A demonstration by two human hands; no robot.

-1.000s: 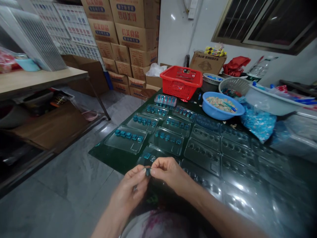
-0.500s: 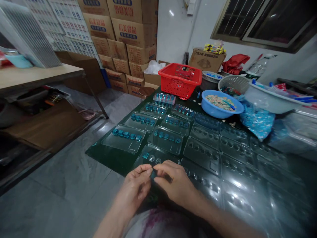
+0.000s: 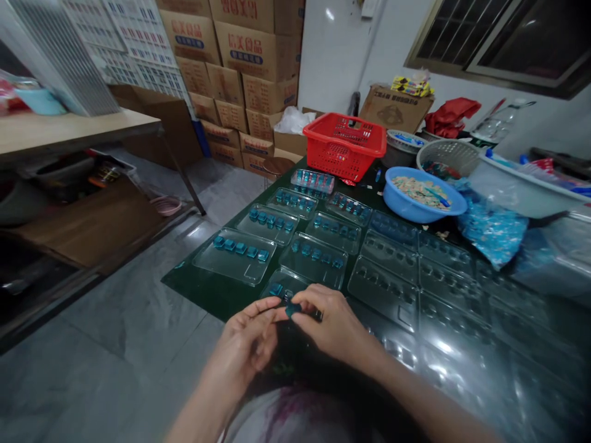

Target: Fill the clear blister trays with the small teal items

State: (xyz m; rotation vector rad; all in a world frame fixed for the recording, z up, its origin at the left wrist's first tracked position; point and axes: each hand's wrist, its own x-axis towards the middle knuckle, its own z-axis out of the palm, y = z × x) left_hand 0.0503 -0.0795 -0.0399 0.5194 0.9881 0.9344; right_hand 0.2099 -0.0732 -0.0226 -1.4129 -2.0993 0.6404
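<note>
Teal block (image 3: 292, 310) is held just above the near edge of the worktop (image 3: 198, 294), in front of the nearest clear tray. A second ago both hands pinched it between their fingertips; now the right hand (image 3: 329, 320) has it between thumb and fingers, a narrow grip closed on it, and more of its teal surface shows. The left hand (image 3: 253, 335) has its thumb and forefinger slightly parted, a fingertip at the block's left side; whether that grip bears on it, I cannot tell. So the block seems to have passed mainly to the right side, and it is not yet seated in any cell.

Just beyond, the nearest tray (image 3: 292, 278) shows one lone block (image 3: 276, 289) at its left, as before; the hands cover part of it. Farther left, filled trays (image 3: 226, 269) carry rows of blocks, while unfilled trays (image 3: 376, 290) lie right. Farther still stand a blue basin (image 3: 409, 210) and, to its left, a red basket (image 3: 339, 161).
</note>
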